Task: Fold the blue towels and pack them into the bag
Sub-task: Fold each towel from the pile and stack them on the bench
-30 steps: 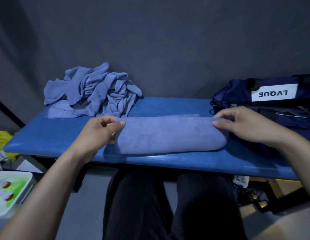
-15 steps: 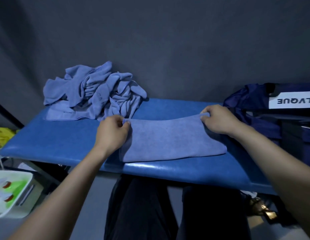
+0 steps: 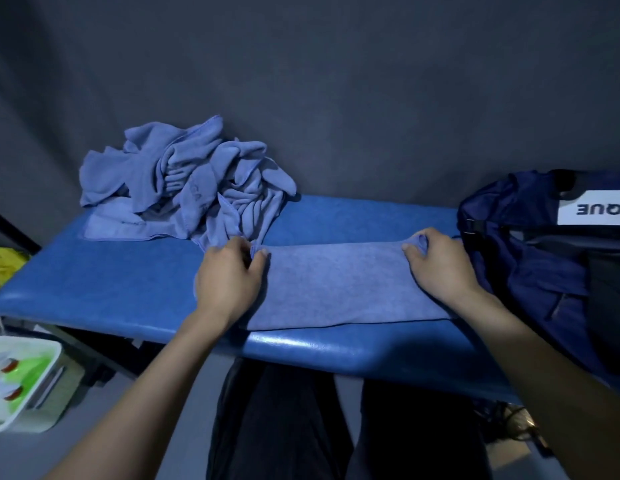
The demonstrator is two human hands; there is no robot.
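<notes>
Folding: 1 blue towel [image 3: 339, 285] lies flat on the padded bench [image 3: 128, 282], doubled into a long rectangle, both hands at its far corners.
Left hand: left hand [image 3: 229, 282] palm down over the towel's left end, wrist straight, thumb and fingers pinching the far left corner.
Right hand: right hand [image 3: 440, 268] palm down at the right end, knuckles raised, fingers curled round the bunched far right corner, thumb pressed against it.
Forearms: both bare, reaching forward from the bottom corners of the view, converging on the towel.
Towel texture: soft matte pile, near edge straight and parallel to the bench front.
Towel pile: heap of crumpled towels [image 3: 184, 181], same blue, at the bench's far left, deep creases, stitched hems showing; its near edge is just beside the left hand.
Bag: dark navy bag [image 3: 530, 244], thin slack fabric, white label with black letters, on the bench's right end, just beside the right hand.
Bench surface: glossy blue vinyl, rounded front edge.
Floor left: white plastic bin [image 3: 24, 382], green and red contents, unclear.
</notes>
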